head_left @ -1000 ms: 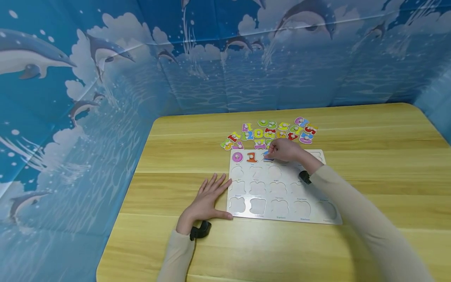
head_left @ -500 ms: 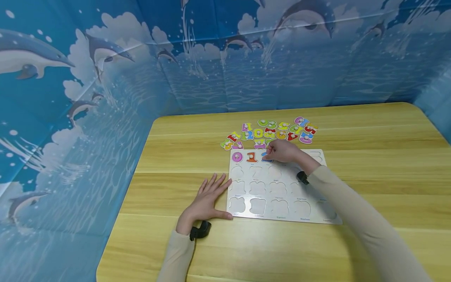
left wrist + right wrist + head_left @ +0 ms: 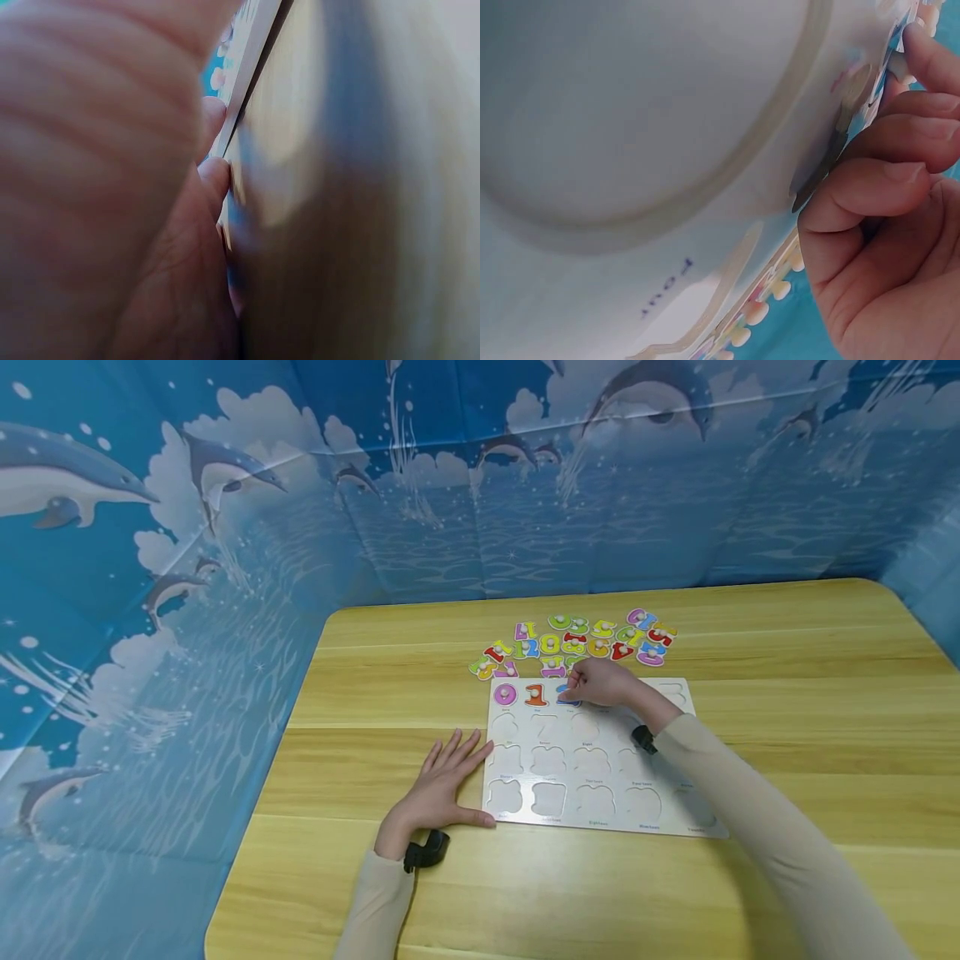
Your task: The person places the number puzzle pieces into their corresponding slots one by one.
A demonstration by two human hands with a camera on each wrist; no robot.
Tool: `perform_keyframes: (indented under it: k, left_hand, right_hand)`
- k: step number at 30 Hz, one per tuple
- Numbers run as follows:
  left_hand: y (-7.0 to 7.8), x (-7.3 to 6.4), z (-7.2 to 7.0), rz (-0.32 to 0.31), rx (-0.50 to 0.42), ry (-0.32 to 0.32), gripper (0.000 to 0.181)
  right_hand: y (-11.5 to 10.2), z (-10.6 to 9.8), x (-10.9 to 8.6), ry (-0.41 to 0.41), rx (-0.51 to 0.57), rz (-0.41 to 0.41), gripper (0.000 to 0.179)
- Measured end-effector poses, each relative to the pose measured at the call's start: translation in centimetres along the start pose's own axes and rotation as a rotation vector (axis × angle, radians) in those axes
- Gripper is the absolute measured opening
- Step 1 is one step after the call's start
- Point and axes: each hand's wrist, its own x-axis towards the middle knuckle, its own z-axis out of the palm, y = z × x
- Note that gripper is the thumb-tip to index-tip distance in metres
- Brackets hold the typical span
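The white number puzzle board [image 3: 528, 785] lies on the table with rows of shaped recesses. A purple 0 [image 3: 506, 694] and an orange 1 [image 3: 536, 695] sit in its top row. Beside them is a blue number piece [image 3: 563, 689], apparently a 2, partly hidden by the fingers. My right hand [image 3: 606, 682] pinches its small knob [image 3: 900, 66] between thumb and index finger, the other fingers curled. With fingers spread, my left hand [image 3: 442, 789] rests flat on the table, its fingertips and thumb touching the board's left edge.
Several loose number pieces with knobs [image 3: 551, 644] lie jumbled behind the board. One of them, a red 4 [image 3: 622, 650], is just beyond my right hand. The wooden table [image 3: 360, 693] ends at a dolphin-printed backdrop [image 3: 450, 543].
My right hand has shifted slightly left with the blue piece, which now lines up beside the orange 1. In the last half second it barely moves. My left hand stays put.
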Motion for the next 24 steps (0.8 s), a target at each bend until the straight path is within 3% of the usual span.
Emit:
perform_keyframes:
  k: [8,13,18,24]
  left_hand:
    - [0.1,-0.1,-0.1,-0.006,0.009,-0.005,0.108]
    - [0.0,0.0,-0.2,0.007,-0.001,0.005,0.107]
    - [0.1,0.0,-0.3,0.009,-0.011,0.007,0.108]
    - [0.2,-0.2,-0.2,-0.013,-0.012,-0.009,0.108]
  right_hand:
    - [-0.1,-0.2,0.0,-0.022,-0.022,-0.010,0.028]
    - [-0.2,-1.5,0.2,-0.059,-0.035,-0.052,0.031]
    - [0.2,-3.5,1.3,0.051,-0.014,-0.066,0.029]
    - [1.2,-5.1,3.3,0.175,-0.008,0.052,0.029]
